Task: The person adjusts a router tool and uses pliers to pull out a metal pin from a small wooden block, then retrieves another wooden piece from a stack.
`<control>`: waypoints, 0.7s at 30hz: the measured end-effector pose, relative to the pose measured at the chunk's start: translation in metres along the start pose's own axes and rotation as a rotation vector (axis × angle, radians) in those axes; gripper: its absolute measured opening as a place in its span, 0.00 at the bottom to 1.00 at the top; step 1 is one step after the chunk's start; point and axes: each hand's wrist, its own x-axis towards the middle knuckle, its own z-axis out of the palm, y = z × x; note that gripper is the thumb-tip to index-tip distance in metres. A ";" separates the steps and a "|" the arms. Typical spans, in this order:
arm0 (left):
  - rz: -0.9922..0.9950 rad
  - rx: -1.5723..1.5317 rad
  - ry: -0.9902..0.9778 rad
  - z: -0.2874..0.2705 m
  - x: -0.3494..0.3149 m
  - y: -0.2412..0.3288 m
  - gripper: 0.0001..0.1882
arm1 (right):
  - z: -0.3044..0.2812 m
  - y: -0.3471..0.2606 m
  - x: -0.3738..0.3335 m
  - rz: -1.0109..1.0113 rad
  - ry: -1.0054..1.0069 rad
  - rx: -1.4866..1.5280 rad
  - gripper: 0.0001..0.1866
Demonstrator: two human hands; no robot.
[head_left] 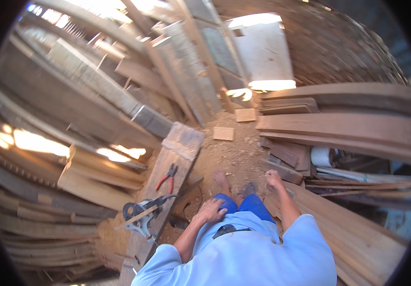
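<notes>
My left hand (pixel 211 210) rests on my left thigh, over the blue shorts (pixel 255 206), with its fingers stretched out. My right hand (pixel 273 178) is closed, held above the near end of the boards on the right; whatever it may hold is hidden. To the left of my legs runs a worn wooden bench plank (pixel 179 151). On it lie red-handled pliers (pixel 167 178) and, closer to me, a grey and black power tool (pixel 141 215) whose exact kind is unclear. A dark blade-like piece (pixel 191 186) juts out beside the plank.
Long boards (pixel 339 128) are stacked on the right, with a wide plank (pixel 348 229) below them. Timbers (pixel 86 81) lean and lie along the left. Two small wood blocks, one nearer (pixel 223 133) and one farther (pixel 246 115), sit on the sawdust-covered floor (pixel 234 155) ahead.
</notes>
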 end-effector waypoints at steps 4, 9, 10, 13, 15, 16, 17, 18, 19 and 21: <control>0.075 -0.142 0.311 -0.035 0.023 -0.010 0.27 | -0.003 -0.038 0.018 0.020 -0.009 -0.002 0.12; -0.070 -0.339 0.454 -0.042 0.047 -0.030 0.24 | -0.010 -0.092 0.072 -0.006 -0.078 -0.170 0.11; -0.129 -0.350 0.430 -0.032 0.050 -0.036 0.25 | -0.009 -0.107 0.086 0.014 -0.106 -0.200 0.11; -0.295 -0.333 0.249 0.013 0.065 -0.051 0.27 | -0.003 -0.128 0.137 -0.054 -0.052 -0.233 0.15; -0.480 -0.367 0.097 0.050 0.076 -0.054 0.37 | 0.004 -0.121 0.183 -0.093 -0.015 -0.315 0.19; -0.607 -0.404 0.028 0.060 0.081 -0.045 0.41 | 0.006 -0.126 0.207 -0.084 -0.052 -0.379 0.22; -0.666 -0.333 -0.010 0.072 0.085 -0.039 0.43 | 0.010 -0.148 0.220 -0.070 -0.095 -0.446 0.22; -0.720 -0.263 -0.048 0.082 0.092 -0.031 0.45 | 0.013 -0.169 0.235 -0.062 -0.135 -0.515 0.23; -0.737 -0.175 -0.092 0.085 0.104 -0.026 0.48 | 0.016 -0.155 0.263 -0.094 -0.123 -0.557 0.24; -0.799 -0.188 -0.038 0.083 0.130 -0.023 0.48 | 0.027 -0.137 0.316 -0.089 -0.157 -0.646 0.26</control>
